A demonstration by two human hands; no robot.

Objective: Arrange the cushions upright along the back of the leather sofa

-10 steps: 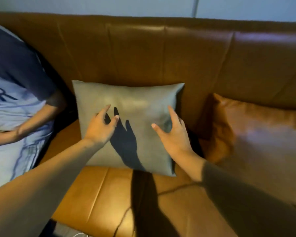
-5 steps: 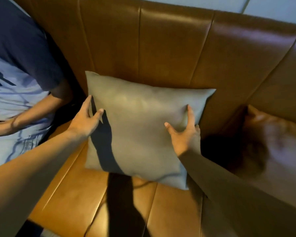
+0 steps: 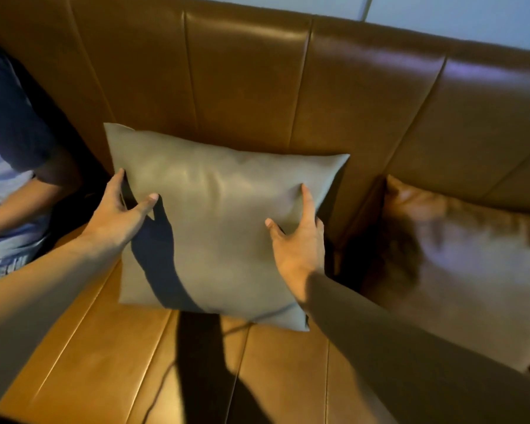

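Seated person at far left edge, dark navy sleeve over pale blue printed shirt, bare forearm bent across lap. Pale blue wall at top right, thin vertical seam visible.

Two cushions, one grey and one brown (blurred); two hands; one sofa.

I note a pale blue-grey wall along the top of the view, divided by one thin vertical seam. Warm light falls from above and leaves glossy highlights on the upper furniture panels and long dark shadows across the seating surface below. At the left edge a seated person in a dark-sleeved, light blue shirt is partly in frame; no floor or window is visible to me.
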